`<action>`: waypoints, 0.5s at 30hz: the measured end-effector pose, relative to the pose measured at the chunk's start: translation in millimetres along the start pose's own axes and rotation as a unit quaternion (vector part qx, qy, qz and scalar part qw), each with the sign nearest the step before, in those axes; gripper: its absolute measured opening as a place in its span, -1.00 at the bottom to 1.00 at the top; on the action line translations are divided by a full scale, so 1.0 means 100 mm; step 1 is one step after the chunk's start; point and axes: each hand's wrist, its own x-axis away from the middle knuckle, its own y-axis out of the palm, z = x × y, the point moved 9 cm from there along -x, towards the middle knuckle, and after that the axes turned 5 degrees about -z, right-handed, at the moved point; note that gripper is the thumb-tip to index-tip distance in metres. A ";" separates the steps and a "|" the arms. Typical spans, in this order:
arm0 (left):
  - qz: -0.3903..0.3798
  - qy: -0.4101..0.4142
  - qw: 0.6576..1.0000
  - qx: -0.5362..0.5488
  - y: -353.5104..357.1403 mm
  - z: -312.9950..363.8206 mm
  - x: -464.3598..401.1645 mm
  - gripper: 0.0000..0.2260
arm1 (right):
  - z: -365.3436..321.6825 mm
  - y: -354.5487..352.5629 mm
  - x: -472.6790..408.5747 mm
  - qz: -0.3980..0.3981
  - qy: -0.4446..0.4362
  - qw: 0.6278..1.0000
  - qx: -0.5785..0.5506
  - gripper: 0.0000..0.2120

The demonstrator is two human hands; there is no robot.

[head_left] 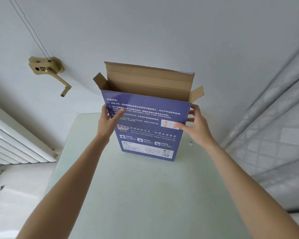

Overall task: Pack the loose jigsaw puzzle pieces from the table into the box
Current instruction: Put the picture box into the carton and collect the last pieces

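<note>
A tall blue puzzle box (145,138) with white print stands upright on the pale green table (145,195), its brown cardboard top flaps open. My left hand (109,120) grips the box's left edge, thumb across the front face. My right hand (195,124) grips the right edge, thumb on the front and fingers round the side. One small loose puzzle piece (190,143) lies on the table just right of the box, under my right wrist. The inside of the box is hidden from here.
A white radiator (16,145) runs along the left wall. A tan hand-crank bracket (47,68) with two cords is fixed to the wall behind. Grey quilted fabric (274,135) hangs at the table's right.
</note>
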 end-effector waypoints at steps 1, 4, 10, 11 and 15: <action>-0.006 0.007 1.000 0.004 -0.02 0.03 -0.03 -0.57 | -0.05 0.01 0.05 0.008 -0.002 1.000 0.003 -0.36; 0.000 0.029 1.000 0.007 -0.13 0.10 -0.10 -0.49 | -0.22 0.14 0.11 0.024 -0.010 1.000 0.012 -0.34; -0.016 0.028 0.998 -0.062 -0.18 0.13 0.04 -0.29 | -0.53 0.54 0.22 0.097 -0.021 0.993 0.057 -0.36; -0.047 0.023 0.997 -0.064 -0.06 0.13 0.13 -0.23 | -0.55 0.60 0.26 0.099 -0.024 0.993 0.057 -0.36; -0.118 0.035 0.991 -0.050 0.25 0.12 0.50 -0.02 | -0.64 0.87 0.41 0.042 -0.061 0.997 0.029 -0.34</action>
